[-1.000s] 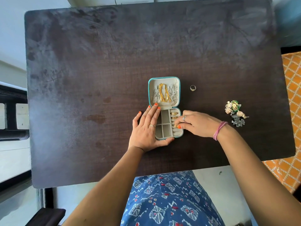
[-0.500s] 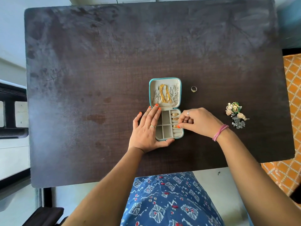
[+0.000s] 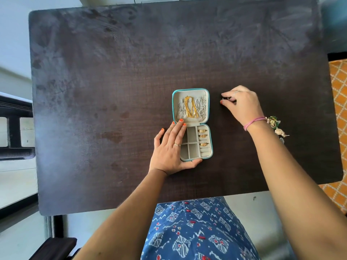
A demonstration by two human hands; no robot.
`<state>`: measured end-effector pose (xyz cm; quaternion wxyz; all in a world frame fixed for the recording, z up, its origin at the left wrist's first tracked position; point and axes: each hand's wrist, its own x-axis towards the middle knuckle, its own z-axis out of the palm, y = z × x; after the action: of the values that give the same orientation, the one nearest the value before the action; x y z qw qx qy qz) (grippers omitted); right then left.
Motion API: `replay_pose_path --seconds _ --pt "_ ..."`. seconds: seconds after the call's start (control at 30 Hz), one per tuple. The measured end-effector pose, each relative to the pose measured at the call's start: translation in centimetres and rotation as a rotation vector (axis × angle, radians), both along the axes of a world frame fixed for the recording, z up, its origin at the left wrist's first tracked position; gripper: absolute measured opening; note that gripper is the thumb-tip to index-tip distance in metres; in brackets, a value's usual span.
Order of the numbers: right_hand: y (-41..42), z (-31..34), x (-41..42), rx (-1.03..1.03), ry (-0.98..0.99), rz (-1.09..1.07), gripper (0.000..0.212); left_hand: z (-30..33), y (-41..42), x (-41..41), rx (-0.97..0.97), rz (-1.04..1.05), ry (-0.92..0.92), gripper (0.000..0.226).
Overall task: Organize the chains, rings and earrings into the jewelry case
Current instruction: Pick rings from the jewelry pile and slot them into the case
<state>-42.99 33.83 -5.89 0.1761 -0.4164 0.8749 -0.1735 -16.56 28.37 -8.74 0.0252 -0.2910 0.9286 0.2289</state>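
A small teal jewelry case lies open at the middle of the dark table. Its lid holds a gold chain between silver chains. Three gold rings sit in the ring rolls on the right of the base. My left hand rests flat on the case's left side, thumb against its near edge. My right hand is to the right of the lid, its fingertips pinching a loose ring at the table surface. A cluster of earrings lies behind my right wrist, partly hidden.
The table's near edge runs just in front of my lap. An orange patterned rug lies to the right of the table. A dark bench or shelf stands to the left.
My right hand left the case's ring rolls and moved up and right to the loose ring beside the lid, closing its fingertips on it. My left hand stayed on the case.
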Motion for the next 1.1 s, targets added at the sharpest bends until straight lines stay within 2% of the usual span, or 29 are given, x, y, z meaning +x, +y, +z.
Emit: replay_pose_path --seconds 0.13,0.27,0.4,0.53,0.63,0.93,1.1 --pt "0.5 0.5 0.7 -0.004 -0.007 -0.022 0.017 0.0 -0.1 0.0 0.000 -0.002 0.002 0.108" --pt "1.8 3.0 3.3 -0.109 -0.171 -0.043 0.012 0.0 -0.1 0.1 -0.003 -0.003 0.008 0.108" --pt "3.9 4.9 6.4 -0.150 -0.288 0.152 0.013 0.0 -0.1 0.1 -0.004 -0.005 0.012 0.108" --pt "5.7 4.4 8.7 -0.007 -0.363 0.252 0.015 -0.2 0.0 0.1 -0.010 -0.008 0.017 0.109" --pt "6.2 3.9 9.6 0.081 -0.317 0.291 0.017 -0.2 0.0 0.1 -0.012 -0.005 0.022 0.109" --pt "5.3 3.8 10.8 0.150 -0.154 0.426 0.019 -0.3 0.1 0.1 -0.018 -0.004 0.039 0.108" --pt "5.6 3.7 11.8 0.147 -0.115 0.297 0.017 -0.2 0.1 0.1 -0.023 -0.001 0.048 0.108"
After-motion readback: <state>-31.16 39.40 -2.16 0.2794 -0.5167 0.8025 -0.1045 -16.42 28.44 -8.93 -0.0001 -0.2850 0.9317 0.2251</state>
